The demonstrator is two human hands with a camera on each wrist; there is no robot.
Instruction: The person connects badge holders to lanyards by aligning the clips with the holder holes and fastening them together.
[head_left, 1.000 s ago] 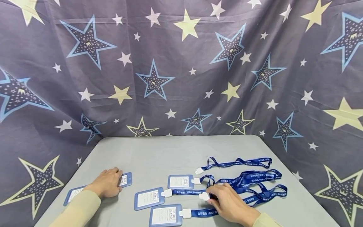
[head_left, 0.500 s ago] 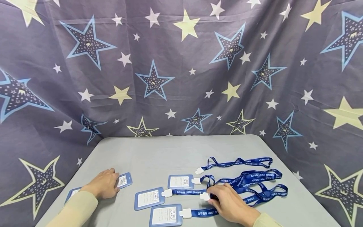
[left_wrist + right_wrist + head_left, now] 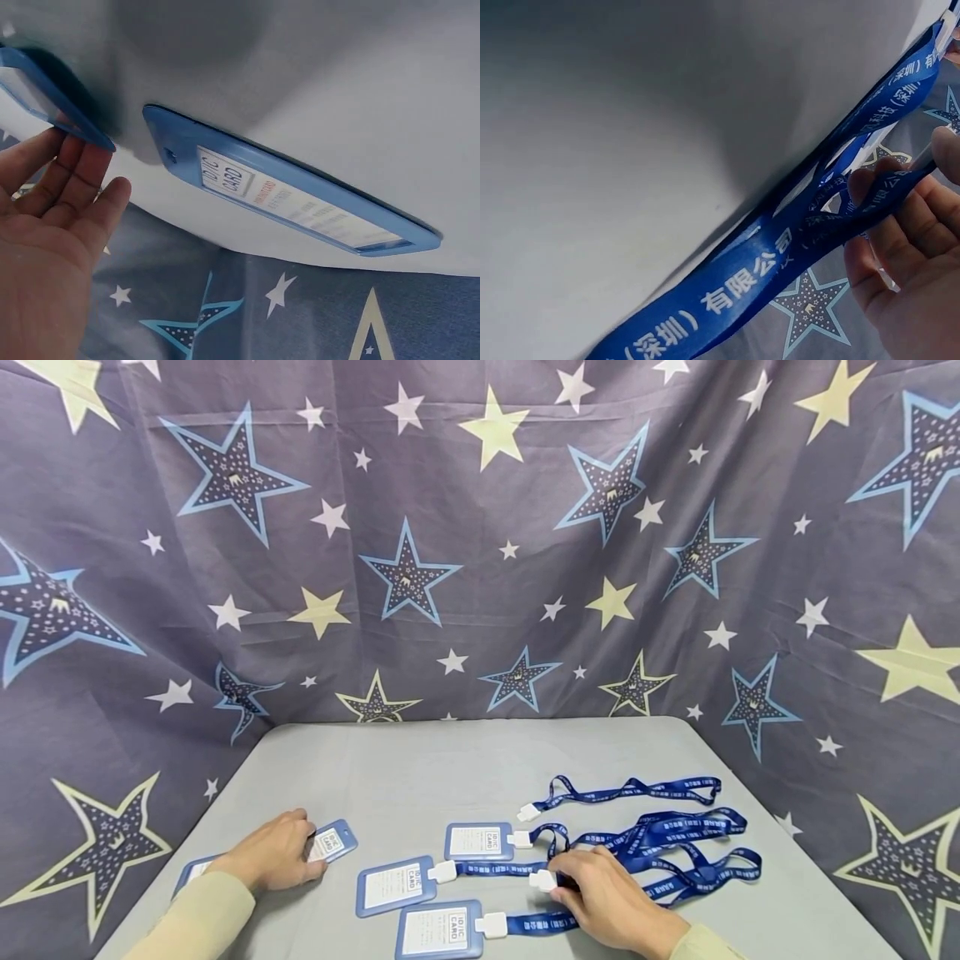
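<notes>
On the left of the head view, my left hand [image 3: 273, 853] holds a blue-framed badge holder [image 3: 332, 842] with a white ID/IC card in it. The left wrist view shows its fingers under the edge of the tilted holder [image 3: 64, 109]. A second badge holder [image 3: 289, 196] lies flat beside this hand; in the head view my forearm hides most of it [image 3: 192, 872]. At the right my right hand [image 3: 611, 897] pinches a blue lanyard [image 3: 889, 187] just behind its white clip [image 3: 543, 881]. That clip points left, with no badge holder on it.
Three badge holders, at the back [image 3: 477, 832], middle [image 3: 395, 887] and front [image 3: 438, 928], are joined to blue lanyards. Another lanyard [image 3: 633, 788] with a bare white clip [image 3: 529, 812] lies behind. Star-patterned cloth [image 3: 487, 543] hangs around the grey table [image 3: 420, 760].
The badge holder in my left hand has turned and shifted slightly right and towards me, while the hand drew back a little to the left. My right hand stays in place.
</notes>
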